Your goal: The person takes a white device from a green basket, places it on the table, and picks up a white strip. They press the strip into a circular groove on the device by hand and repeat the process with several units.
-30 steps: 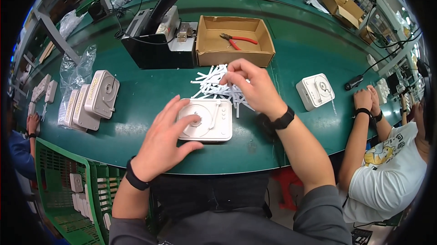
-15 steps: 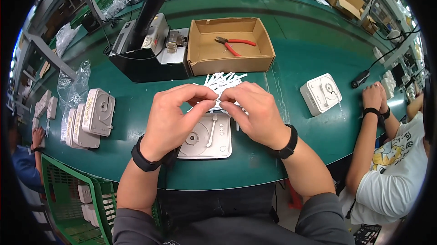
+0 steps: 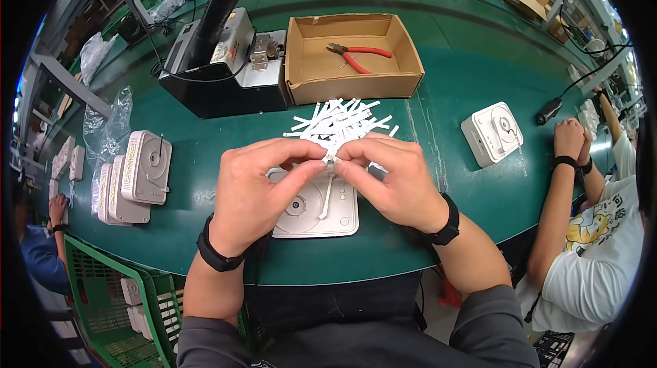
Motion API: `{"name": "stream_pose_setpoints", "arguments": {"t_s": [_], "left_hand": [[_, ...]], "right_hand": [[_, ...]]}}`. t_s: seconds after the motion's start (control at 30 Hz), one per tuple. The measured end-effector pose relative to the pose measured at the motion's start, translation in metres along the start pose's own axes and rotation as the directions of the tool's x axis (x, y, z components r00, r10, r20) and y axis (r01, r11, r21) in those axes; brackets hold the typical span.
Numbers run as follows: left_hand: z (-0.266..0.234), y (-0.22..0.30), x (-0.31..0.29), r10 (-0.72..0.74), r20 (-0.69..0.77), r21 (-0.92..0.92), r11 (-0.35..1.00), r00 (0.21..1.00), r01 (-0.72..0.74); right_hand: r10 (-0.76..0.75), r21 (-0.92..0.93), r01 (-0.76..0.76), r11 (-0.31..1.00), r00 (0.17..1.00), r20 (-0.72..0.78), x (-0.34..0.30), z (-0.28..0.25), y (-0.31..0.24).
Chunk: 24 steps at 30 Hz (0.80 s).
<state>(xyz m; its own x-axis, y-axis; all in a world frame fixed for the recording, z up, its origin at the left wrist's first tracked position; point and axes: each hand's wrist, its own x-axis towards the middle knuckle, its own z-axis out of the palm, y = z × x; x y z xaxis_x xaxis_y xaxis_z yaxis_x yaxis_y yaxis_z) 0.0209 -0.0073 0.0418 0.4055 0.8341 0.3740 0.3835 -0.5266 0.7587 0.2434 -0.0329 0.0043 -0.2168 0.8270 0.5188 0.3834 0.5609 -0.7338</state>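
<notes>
My left hand [image 3: 263, 187] and my right hand [image 3: 393, 180] meet in a two-handed pinch, thumbs against forefingers. Between the fingertips is a small whitish, partly shiny piece [image 3: 330, 161], too small to tell its kind. Just beyond lies a loose pile of white strips [image 3: 335, 122]. Beneath my hands a white, turntable-shaped device [image 3: 311, 207] rests flat on the green table, with a round disc, a slim arm and small knobs. My hands cover part of its far edge.
Behind stand a cardboard box [image 3: 356, 84] holding red-handled cutters [image 3: 356, 51] and a black machine [image 3: 226, 87]. Similar devices stand at left [image 3: 147, 166] and right [image 3: 491, 134]. A green crate [image 3: 102, 286] is lower left. A co-worker's hands [image 3: 571, 139] rest at right.
My hands stay pinched together, and the small piece between them now shows more. The view has shifted slightly, so more of the strip pile appears beyond my fingers.
</notes>
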Motion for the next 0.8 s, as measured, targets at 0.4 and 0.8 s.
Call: {"name": "stream_pose_setpoints", "arguments": {"t_s": [0.4,0.8], "left_hand": [[-0.001,0.0,-0.001,0.065,0.069,0.045,0.997,0.996,-0.068],[-0.007,-0.013,0.0,-0.129,-0.064,0.061,0.989,0.99,0.133]], "right_hand": [[0.147,0.127,-0.16,0.979,0.983,0.106,-0.001,-0.004,-0.005],[-0.026,0.167,-0.018,0.986,0.966,0.257,-0.002,-0.01,0.0]]}}
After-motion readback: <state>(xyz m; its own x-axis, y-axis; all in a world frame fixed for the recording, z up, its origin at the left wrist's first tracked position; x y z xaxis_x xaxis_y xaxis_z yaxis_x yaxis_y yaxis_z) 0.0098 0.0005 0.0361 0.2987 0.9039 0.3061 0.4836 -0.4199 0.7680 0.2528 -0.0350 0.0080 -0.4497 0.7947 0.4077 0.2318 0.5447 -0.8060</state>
